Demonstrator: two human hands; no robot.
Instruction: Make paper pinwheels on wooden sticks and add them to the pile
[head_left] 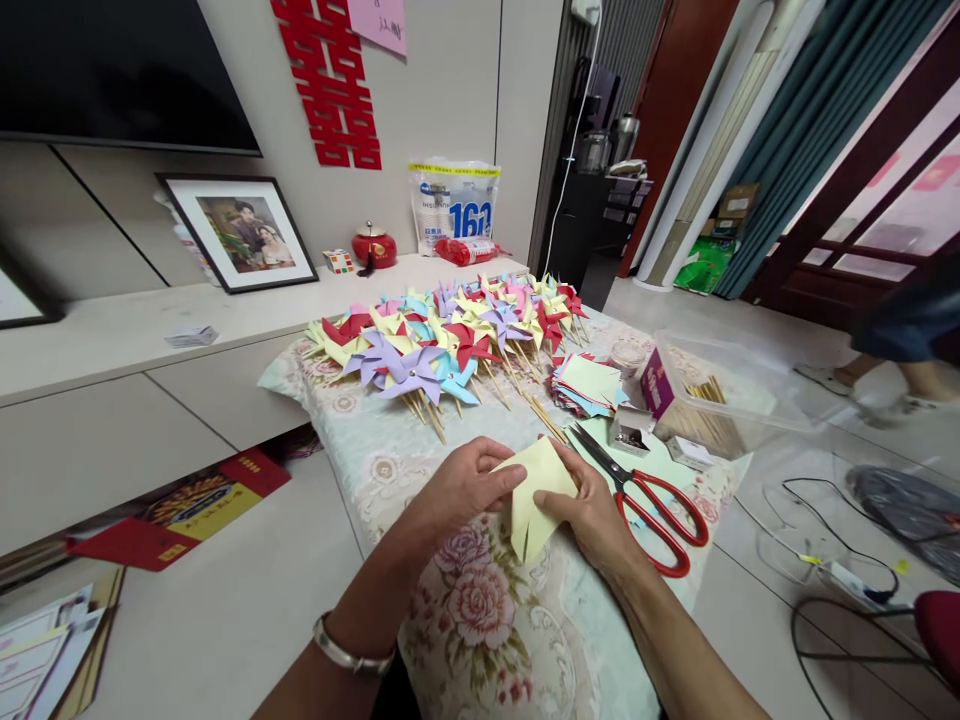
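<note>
A pale yellow paper square (538, 500), slit in from its near corner, is held up between my two hands over the flowered tablecloth (484, 605). My left hand (476, 480) pinches its left edge with thumb and fingers. On the right side, my right hand (585, 500) grips the sheet, thumb on top. Red-handled scissors (645, 490) lie just right of that hand, blades slightly apart, on light green paper (671, 462). Beyond my hands lie a few thin wooden sticks (549, 420) and a stack of coloured paper squares (589, 383).
Many finished paper pinwheels (420, 370) on sticks cover the table's far side. A small open box (631, 432), a small white box (690, 453) and a clear plastic bin (720, 400) with sticks stand right. A person's leg (900, 340) shows at far right.
</note>
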